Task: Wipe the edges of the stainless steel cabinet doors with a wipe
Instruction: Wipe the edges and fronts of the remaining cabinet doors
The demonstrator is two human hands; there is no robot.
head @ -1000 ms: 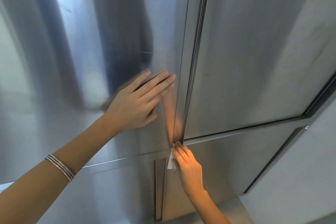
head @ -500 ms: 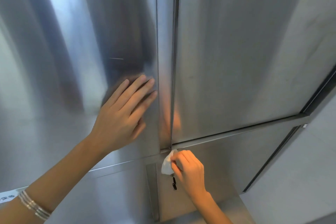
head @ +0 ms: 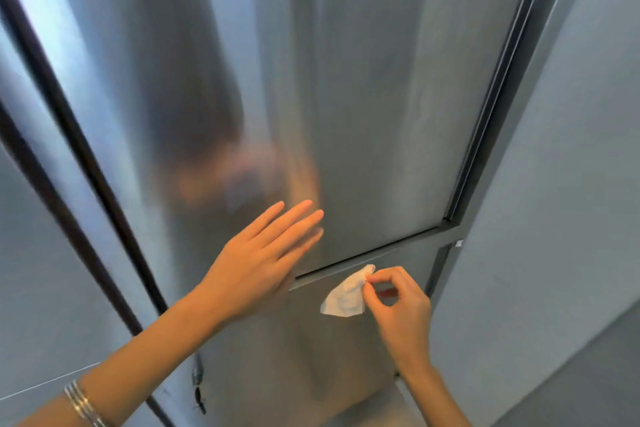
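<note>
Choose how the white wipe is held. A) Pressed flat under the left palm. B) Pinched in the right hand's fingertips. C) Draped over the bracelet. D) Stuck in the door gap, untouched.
B: the right hand pinches the wipe between thumb and fingertips just below the bottom edge of the upper door; the left hand is flat, fingers straight, holding nothing.

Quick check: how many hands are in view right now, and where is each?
2. The left hand rests flat on the upper door, fingers straight. The right hand pinches the white wipe just below that door's bottom edge.
</note>
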